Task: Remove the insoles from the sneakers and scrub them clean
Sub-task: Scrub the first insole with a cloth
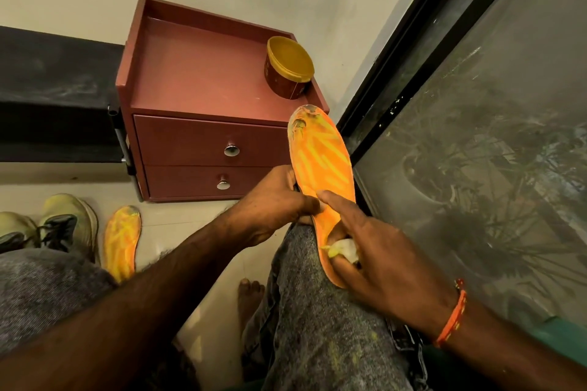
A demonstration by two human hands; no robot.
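Right hand [374, 251], lower right of frame, is curled round a cloth [344, 249] rubbed against the insole [320, 162] (propped on the knee), which is pinched steady by the left hand [273, 203].

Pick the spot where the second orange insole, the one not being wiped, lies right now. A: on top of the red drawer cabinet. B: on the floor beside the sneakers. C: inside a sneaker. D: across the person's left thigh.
B: the second insole lies flat on the floor just right of the sneakers, while the other insole sits in the grip of the left hand.
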